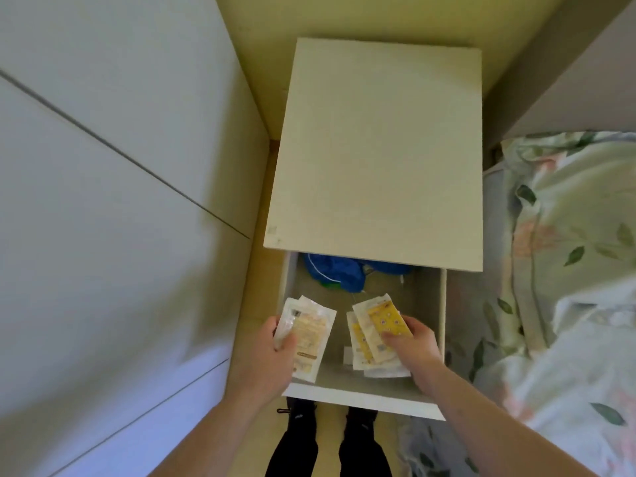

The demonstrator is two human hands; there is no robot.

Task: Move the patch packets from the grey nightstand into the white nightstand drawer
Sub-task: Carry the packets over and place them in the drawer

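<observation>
The white nightstand (375,149) stands below me with its top drawer (361,399) pulled open toward my legs. My left hand (272,356) grips a small stack of pale beige patch packets (309,333) over the drawer's left side. My right hand (413,346) holds a fan of white and yellow patch packets (373,330) low inside the drawer on the right. More white packets (385,371) lie on the drawer floor under them. The grey nightstand is not in view.
A blue cloth bundle (347,270) fills the back of the drawer. White wardrobe doors (103,201) run along the left. A bed with floral bedding (568,270) sits close on the right. My dark-trousered legs (327,445) stand just in front of the drawer.
</observation>
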